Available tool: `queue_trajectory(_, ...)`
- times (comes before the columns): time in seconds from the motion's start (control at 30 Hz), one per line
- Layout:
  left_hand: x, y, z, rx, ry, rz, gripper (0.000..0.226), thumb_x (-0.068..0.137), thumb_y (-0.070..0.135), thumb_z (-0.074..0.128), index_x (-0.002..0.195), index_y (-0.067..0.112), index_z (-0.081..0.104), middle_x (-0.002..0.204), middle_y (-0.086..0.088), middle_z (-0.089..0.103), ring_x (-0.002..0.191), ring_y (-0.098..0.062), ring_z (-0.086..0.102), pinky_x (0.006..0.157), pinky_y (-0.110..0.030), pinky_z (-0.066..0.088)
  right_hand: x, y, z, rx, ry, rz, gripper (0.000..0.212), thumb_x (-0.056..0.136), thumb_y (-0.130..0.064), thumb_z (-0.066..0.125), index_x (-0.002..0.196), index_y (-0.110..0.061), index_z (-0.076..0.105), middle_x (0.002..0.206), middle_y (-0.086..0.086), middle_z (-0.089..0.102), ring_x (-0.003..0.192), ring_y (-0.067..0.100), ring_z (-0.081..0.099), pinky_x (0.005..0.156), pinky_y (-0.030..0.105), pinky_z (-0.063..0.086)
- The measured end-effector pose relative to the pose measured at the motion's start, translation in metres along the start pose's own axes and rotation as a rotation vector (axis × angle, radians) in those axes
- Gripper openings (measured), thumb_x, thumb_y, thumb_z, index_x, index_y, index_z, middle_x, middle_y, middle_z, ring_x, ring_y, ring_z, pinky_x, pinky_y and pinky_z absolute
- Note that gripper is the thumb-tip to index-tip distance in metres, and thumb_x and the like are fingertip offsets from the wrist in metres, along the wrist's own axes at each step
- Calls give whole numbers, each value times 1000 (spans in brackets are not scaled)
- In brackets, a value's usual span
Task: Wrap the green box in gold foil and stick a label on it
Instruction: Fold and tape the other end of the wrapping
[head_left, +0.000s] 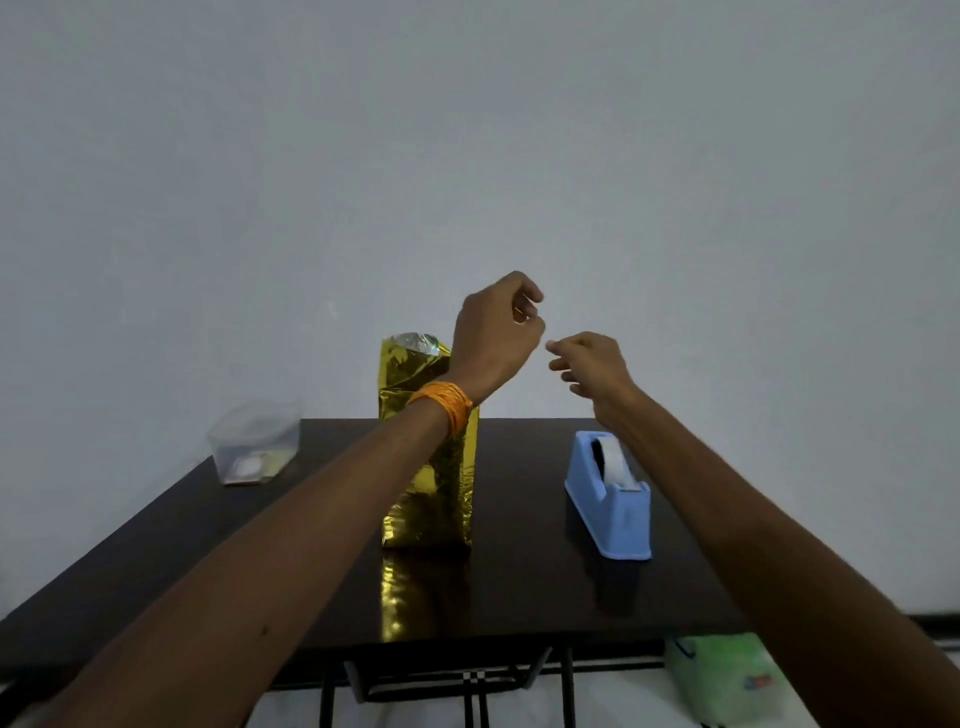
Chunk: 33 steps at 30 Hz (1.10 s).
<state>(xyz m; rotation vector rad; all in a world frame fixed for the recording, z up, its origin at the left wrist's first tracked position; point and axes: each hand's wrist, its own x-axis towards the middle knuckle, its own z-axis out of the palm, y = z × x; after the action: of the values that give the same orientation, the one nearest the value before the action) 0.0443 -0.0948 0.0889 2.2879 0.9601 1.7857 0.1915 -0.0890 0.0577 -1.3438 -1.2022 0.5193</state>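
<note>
A dark table (524, 597) stands against a pale wall. At its middle the box (431, 499) stands upright, already covered in gold foil, with the foil crumpled at the top. A blue tape dispenser (610, 499) sits to its right, well apart, and a clear plastic tub (254, 447) at the far left corner. Both hands are raised above the box. The left hand (493, 338), an orange band (444, 410) at its wrist, and the right hand (592, 366) nearly meet, fingers curled. They may be pinching something thin, but through the blur I cannot tell.
</note>
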Motion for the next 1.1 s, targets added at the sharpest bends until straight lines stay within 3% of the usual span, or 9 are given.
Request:
queue_trajectory(0.13,-25,-2,46,6,-246,-157,15,76,12,65,88,19,71,80,4,69,80,-15,66,71,-29,53,-16,34,-51,-213,53,22,23,87,-24,72,85,-1,71,83,9,71,69,12,59,67,28,46)
queue_trajectory(0.23,-54,-9,78,-2,-466,-311,15,78,9,66,90,12,74,81,-1,69,85,-23,69,74,-32,56,-30,76,-79,-354,83,157,34,85,-27,73,68,0,59,67,11,58,61,20,50,60,30,40)
queue_trajectory(0.4,-98,-23,121,76,-787,-409,28,75,26,81,91,5,76,93,-11,73,86,-26,70,71,-36,57,-49,118,-90,-258,2,421,29,90,-35,69,78,-9,63,72,6,58,60,13,47,54,26,35)
queue_trajectory(0.53,-113,-29,138,103,-766,-386,35,70,33,87,64,9,61,72,-7,61,62,-16,53,51,-27,41,-54,111,-87,-62,-65,471,26,92,-27,68,77,-7,63,62,2,55,54,10,43,51,23,31)
queue_trajectory(0.63,-115,-33,140,81,-726,-385,43,69,32,88,54,16,51,66,-3,57,59,-16,50,49,-24,35,-54,103,-83,-12,-74,468,21,91,-15,70,75,-5,62,49,-2,56,36,4,49,37,17,34)
queue_trajectory(0.77,-117,-39,141,45,-718,-386,38,67,33,90,61,16,57,70,-1,60,66,-17,56,54,-25,40,-51,99,-76,-6,-43,491,20,87,-8,75,73,-3,62,62,5,60,45,10,52,30,15,34)
queue_trajectory(0.93,-121,-41,143,15,-683,-393,40,67,33,90,91,6,73,83,-2,63,75,-18,59,61,-28,45,-38,91,-73,-159,19,387,16,85,-14,78,82,-1,69,71,5,63,52,9,43,48,22,33)
queue_trajectory(1.0,-122,-39,142,30,-674,-384,41,68,34,90,92,5,72,83,-2,62,76,-18,58,63,-28,42,-37,92,-72,-173,48,355,19,82,-13,80,89,4,73,84,10,70,53,10,46,48,22,34)
queue_trajectory(1.1,-123,-37,142,39,-660,-375,36,68,34,89,85,8,71,81,-3,62,74,-18,57,60,-26,40,-42,95,-72,-185,91,323,18,81,-12,80,84,4,73,81,11,68,60,13,53,52,24,38)
